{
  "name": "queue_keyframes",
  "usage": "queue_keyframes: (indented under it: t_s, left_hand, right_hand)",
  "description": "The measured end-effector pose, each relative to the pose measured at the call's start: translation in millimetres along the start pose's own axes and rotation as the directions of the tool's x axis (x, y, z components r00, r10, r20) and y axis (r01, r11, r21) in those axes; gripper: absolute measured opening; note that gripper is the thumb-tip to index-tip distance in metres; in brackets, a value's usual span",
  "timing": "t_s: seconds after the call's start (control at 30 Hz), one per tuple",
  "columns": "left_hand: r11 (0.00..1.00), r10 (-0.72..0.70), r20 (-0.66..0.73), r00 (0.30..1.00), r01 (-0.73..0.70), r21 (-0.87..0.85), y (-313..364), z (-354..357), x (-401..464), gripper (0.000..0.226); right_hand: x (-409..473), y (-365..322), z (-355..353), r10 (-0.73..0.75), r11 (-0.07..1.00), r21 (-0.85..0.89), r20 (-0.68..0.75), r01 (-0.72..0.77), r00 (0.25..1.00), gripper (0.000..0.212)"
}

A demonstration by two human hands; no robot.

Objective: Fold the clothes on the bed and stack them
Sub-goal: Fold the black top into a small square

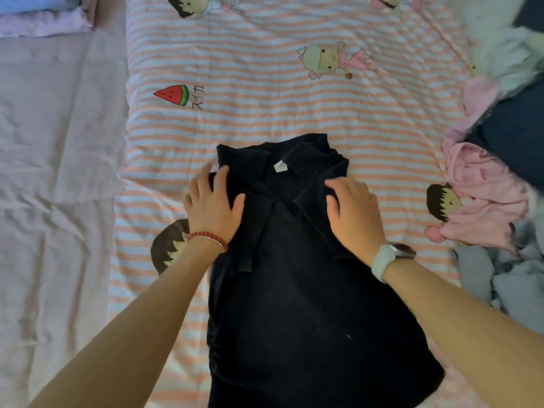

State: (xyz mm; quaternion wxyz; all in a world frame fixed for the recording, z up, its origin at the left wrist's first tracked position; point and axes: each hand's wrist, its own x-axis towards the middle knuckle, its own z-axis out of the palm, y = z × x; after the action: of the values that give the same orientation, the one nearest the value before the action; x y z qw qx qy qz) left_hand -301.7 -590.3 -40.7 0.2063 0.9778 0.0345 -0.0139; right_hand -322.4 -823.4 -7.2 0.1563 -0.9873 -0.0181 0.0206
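Note:
A dark navy polo shirt [294, 304] lies lengthwise on the striped quilt [265, 107], collar away from me, with a white label showing inside the neck. Its sides look folded inward, so it forms a narrow strip. My left hand [213, 203], with a red bead bracelet at the wrist, rests flat on the left shoulder of the shirt, fingers spread. At the right shoulder beside the collar, my right hand [351, 209], above a white watch, presses down with its fingertips bent into the cloth.
A heap of unfolded clothes sits along the right edge: a pink garment [482, 195], a grey-blue one [506, 284], dark blue fabric [518, 136] and pale pieces [506, 48] further back. A lilac sheet [53, 172] covers the left side, with folded pastel fabric [44, 16] at top left.

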Motion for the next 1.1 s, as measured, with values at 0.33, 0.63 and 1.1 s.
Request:
queue_keyframes:
  t_s: [0.33,0.63,1.1]
  left_hand:
    - [0.869,-0.229,0.299,0.926,0.333,-0.365,-3,-2,87,0.045]
    - [0.840,-0.142,0.093,0.986,0.169,-0.516,9,1,99,0.014]
    - [0.961,0.077,0.198,0.977,-0.020,-0.275,18,-30,83,0.015]
  right_hand:
    - [125,15,-11,-0.220,0.960,-0.095,0.322,0.262,0.921,0.054]
    - [141,-12,10,-0.259,0.961,0.140,0.164,0.238,0.952,0.025]
    - [131,14,-20,-0.140,0.933,0.360,0.334,0.011,0.932,0.019]
